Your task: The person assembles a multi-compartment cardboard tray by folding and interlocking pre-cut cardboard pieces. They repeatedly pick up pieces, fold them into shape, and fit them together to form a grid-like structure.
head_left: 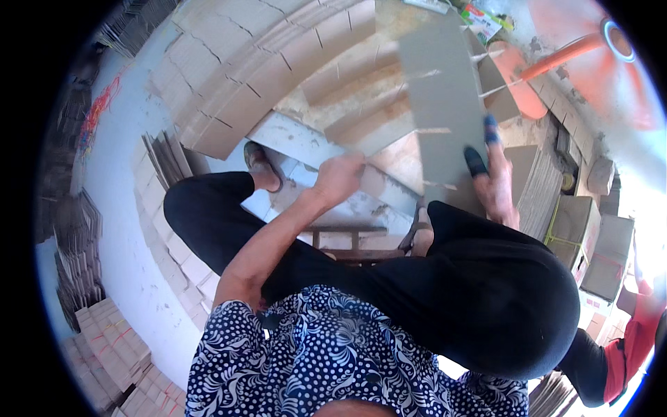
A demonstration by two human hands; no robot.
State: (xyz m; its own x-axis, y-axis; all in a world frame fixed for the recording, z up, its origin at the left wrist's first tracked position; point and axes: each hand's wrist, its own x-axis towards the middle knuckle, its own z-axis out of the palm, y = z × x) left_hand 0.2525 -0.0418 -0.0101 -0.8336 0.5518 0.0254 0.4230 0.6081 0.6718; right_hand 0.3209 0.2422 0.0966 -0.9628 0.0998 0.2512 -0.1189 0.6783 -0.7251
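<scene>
A long grey-brown slotted cardboard strip (pixel 445 90) stands in front of me, with pale slots across it. Along its right edge is my right hand (pixel 497 184), dark covers on the thumb and forefinger. Those two are stretched apart, the thumb overlapping the board's face; the other fingers are mostly hidden. My left hand (pixel 340 177) is closed, left of the strip, by the low end of another cardboard piece (pixel 372 125). Whatever its fingers pinch is too small to make out. More slotted strips stand upright behind on a worn board.
Slotted cardboard sheets (pixel 229 90) are stacked at the far left. An orange fan (pixel 577 55) stands at the far right. Cartons (pixel 573 233) and more cardboard line the right side, with a person in red (pixel 625 347) nearby. A wooden stool (pixel 354 243) is between my legs.
</scene>
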